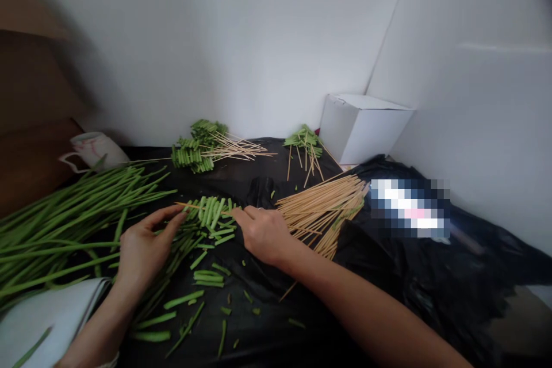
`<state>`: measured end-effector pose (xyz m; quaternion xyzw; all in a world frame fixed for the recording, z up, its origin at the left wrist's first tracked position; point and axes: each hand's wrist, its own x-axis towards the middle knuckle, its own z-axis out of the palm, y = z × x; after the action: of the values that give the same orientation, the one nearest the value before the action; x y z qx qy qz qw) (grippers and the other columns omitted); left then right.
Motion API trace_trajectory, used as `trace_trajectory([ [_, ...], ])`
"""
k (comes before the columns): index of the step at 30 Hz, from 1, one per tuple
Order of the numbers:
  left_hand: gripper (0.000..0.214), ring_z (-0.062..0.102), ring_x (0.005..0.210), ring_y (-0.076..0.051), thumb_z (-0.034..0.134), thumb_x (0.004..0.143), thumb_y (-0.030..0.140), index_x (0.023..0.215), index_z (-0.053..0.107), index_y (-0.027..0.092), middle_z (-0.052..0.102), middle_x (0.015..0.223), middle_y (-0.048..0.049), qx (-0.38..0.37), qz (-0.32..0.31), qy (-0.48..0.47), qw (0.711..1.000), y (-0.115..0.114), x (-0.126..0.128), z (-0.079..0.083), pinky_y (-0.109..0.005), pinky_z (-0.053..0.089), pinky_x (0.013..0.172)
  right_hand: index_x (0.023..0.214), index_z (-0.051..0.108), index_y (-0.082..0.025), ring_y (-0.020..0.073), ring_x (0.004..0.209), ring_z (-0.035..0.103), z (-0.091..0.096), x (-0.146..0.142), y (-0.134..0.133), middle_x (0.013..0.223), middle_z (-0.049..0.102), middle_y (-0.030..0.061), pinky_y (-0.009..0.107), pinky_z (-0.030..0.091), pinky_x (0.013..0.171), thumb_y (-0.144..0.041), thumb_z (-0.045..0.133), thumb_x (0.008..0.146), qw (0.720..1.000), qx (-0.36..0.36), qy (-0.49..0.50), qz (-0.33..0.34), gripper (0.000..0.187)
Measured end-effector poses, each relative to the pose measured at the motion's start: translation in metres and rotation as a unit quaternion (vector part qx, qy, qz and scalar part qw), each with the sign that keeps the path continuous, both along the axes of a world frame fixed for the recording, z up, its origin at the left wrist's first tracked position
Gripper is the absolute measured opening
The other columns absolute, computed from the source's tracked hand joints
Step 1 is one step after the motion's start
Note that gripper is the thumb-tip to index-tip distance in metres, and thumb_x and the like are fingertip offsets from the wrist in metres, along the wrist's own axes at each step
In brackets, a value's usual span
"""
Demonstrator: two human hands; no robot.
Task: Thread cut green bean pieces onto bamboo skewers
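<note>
My right hand (264, 234) is closed around a bamboo skewer (195, 206), which points left. Short cut lengths of green bean (212, 211) sit side by side across that skewer, close to the right fingers. At its pointed end, the thumb and forefinger of my left hand (146, 247) are pinched together, with a bit of green bean showing between them. Below the hands, loose cut bean pieces (209, 278) lie scattered on black plastic sheeting (259, 333). A fanned pile of bare bamboo skewers (321, 210) lies just beyond my right hand.
Long uncut beans (86, 213) heap at the left, near a white mug (97, 150). Filled bean skewers (200, 146) are stacked at the back, with a smaller group (305, 141) near a white box (366, 126). A pale folded item (47, 316) lies front left.
</note>
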<state>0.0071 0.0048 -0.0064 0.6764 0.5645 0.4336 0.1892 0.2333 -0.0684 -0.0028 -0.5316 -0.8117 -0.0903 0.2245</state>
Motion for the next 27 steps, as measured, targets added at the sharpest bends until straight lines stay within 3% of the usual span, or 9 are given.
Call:
trace_trajectory([
  [4,0.032,0.065,0.089,-0.022,0.075,0.068,0.039,0.091,0.073,0.017,0.074,0.094,-0.0069,-0.060,-0.047,-0.169,0.983,-0.005,0.005,0.005,-0.033,0.047,0.088,0.112,0.059,-0.018,0.0129,0.070,0.058,-0.003,0.000,-0.004,0.085,0.065,0.0030,0.025,0.038,0.058,-0.013,0.040,0.089,0.999,0.030,0.014,-0.002,0.031],
  [7,0.036,0.065,0.078,-0.016,0.082,0.062,0.035,0.090,0.072,0.014,0.073,0.086,-0.0075,-0.138,-0.095,-0.351,0.921,-0.007,0.006,0.004,-0.025,0.049,0.075,0.114,0.061,-0.016,0.0124,0.067,0.058,-0.010,0.000,-0.004,0.081,0.066,0.0038,0.024,0.038,0.059,-0.009,0.040,0.087,0.996,0.082,0.027,0.006,0.035],
  [10,0.034,0.062,0.071,-0.010,0.083,0.063,0.028,0.090,0.072,0.013,0.073,0.087,-0.0066,-0.200,-0.116,-0.451,0.862,-0.007,0.004,0.004,-0.019,0.048,0.066,0.113,0.062,-0.016,0.0118,0.065,0.058,-0.015,0.001,-0.003,0.080,0.066,0.0035,0.024,0.037,0.058,-0.009,0.039,0.089,0.993,0.113,0.035,0.017,0.034],
  [19,0.020,0.062,0.068,-0.007,0.077,0.070,0.013,0.089,0.071,0.011,0.069,0.081,-0.0045,-0.266,-0.129,-0.557,0.776,-0.008,0.000,0.009,-0.015,0.051,0.063,0.113,0.063,-0.018,0.0112,0.064,0.057,-0.016,0.001,-0.005,0.079,0.065,0.0030,0.024,0.037,0.057,-0.011,0.039,0.088,0.991,0.133,0.016,0.016,0.035],
  [27,0.016,0.062,0.068,-0.007,0.073,0.074,0.010,0.090,0.071,0.010,0.068,0.080,-0.0043,-0.279,-0.142,-0.574,0.756,-0.005,-0.003,0.005,-0.015,0.051,0.061,0.112,0.062,-0.016,0.0113,0.060,0.057,-0.016,0.001,-0.004,0.077,0.065,0.0017,0.025,0.036,0.055,-0.011,0.038,0.089,0.989,0.145,0.022,0.028,0.033],
])
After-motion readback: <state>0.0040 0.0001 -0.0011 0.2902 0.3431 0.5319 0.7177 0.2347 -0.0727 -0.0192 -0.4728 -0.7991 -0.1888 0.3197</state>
